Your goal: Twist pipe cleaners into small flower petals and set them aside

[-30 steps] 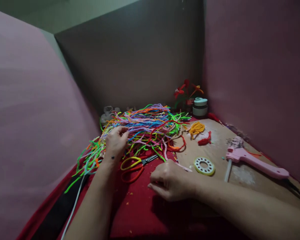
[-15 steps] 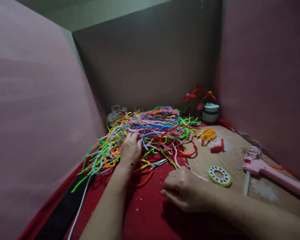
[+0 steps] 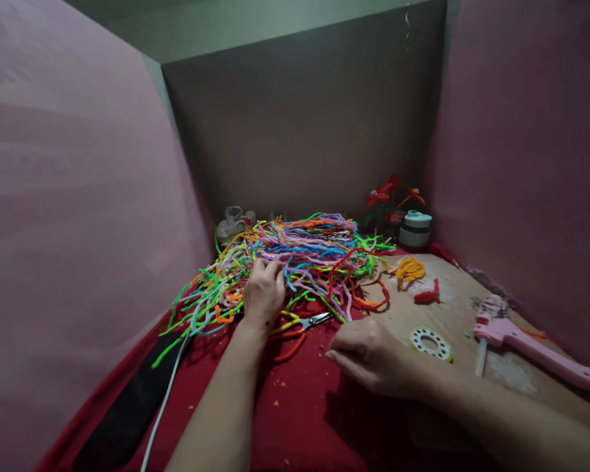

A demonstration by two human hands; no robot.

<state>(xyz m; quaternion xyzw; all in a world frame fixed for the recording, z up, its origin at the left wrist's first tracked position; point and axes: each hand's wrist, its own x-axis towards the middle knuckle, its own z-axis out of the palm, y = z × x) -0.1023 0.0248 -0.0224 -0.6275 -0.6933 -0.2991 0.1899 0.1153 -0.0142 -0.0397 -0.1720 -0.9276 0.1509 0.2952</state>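
Note:
A wide heap of fuzzy stems [image 3: 305, 246] in many colours lies across the red cloth [image 3: 295, 419]. My left hand [image 3: 264, 292] is at the heap's front edge, its fingers bent down among the stems; what they grip is hidden. Just right of that hand, scissors [image 3: 317, 320] with yellow and red-orange handles rest on the cloth. My right hand [image 3: 366, 357] is curled closed above the cloth, in front of the scissors' right side. Whatever its fingers may hold is too hidden to name.
On a brown board at the right are a pink glue gun [image 3: 531, 344], a ring-shaped tape core [image 3: 430, 343], an orange yarn bundle [image 3: 410, 270] and a red piece [image 3: 427, 294]. Behind stand red flowers [image 3: 381, 195] and a pale green jar [image 3: 415, 229].
The view has shifted slightly. My left hand stays at the heap's front edge. My right hand remains curled, and the pale stem seen beside it earlier no longer shows on its right.

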